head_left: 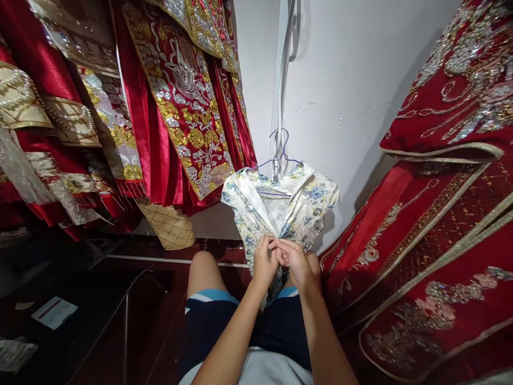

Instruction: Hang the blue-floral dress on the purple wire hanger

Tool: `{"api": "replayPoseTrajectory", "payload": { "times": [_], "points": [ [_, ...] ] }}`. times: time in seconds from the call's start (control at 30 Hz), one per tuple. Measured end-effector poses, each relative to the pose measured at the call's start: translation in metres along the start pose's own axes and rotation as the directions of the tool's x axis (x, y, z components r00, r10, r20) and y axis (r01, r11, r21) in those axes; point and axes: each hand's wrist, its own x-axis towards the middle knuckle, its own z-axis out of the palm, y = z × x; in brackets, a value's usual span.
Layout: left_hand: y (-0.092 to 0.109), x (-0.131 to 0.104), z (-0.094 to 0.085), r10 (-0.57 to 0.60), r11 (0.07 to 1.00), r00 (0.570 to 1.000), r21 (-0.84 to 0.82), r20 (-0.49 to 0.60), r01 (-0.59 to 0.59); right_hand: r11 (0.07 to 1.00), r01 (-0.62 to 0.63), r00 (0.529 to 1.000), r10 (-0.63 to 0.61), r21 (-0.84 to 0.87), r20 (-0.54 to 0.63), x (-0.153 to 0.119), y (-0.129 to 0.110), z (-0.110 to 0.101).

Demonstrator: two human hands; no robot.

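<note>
A white short-sleeved shirt (312, 200) with blue and yellow flowers hangs on a thin purple hanger (284, 144) in front of me, its collar open in a V. My left hand (264, 258) and my right hand (293, 258) meet at the bottom of that V, on the shirt front above my lap. Both are closed, fingertips pinching the front edges of the cloth. The fingers hide whatever small part sits between them, so a button cannot be made out. The shirt's lower end falls between my knees.
Red gowns with gold and silver embroidery (196, 139) hang at the left, and a beaded red gown (404, 224) stands close on the right. Behind the shirt is a white wall (340, 69) with a hanging metal strip (282, 64). A card (55, 312) lies on a dark surface, lower left.
</note>
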Motion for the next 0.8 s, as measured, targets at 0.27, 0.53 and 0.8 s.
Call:
{"api": "replayPoseTrajectory", "payload": {
  "times": [0.27, 0.53, 0.8],
  "points": [
    [0.001, -0.004, -0.004, -0.094, 0.911, 0.945, 0.41, 0.313, -0.045, 0.976, -0.034, 0.998, 0.046, 0.216, -0.053, 0.081, -0.094, 0.002],
    [0.009, 0.035, -0.014, -0.127, 0.824, 0.774, 0.5, 0.621, -0.266, 0.945, -0.033, 0.999, 0.037, 0.325, -0.004, 0.117, -0.148, 0.022],
    [0.051, 0.168, -0.059, 0.304, 0.931, 0.934, 0.151, 0.187, -0.333, 0.94, 0.272, 0.957, -0.241, 0.207, -0.164, 0.093, -0.112, 0.022]
  ]
}}
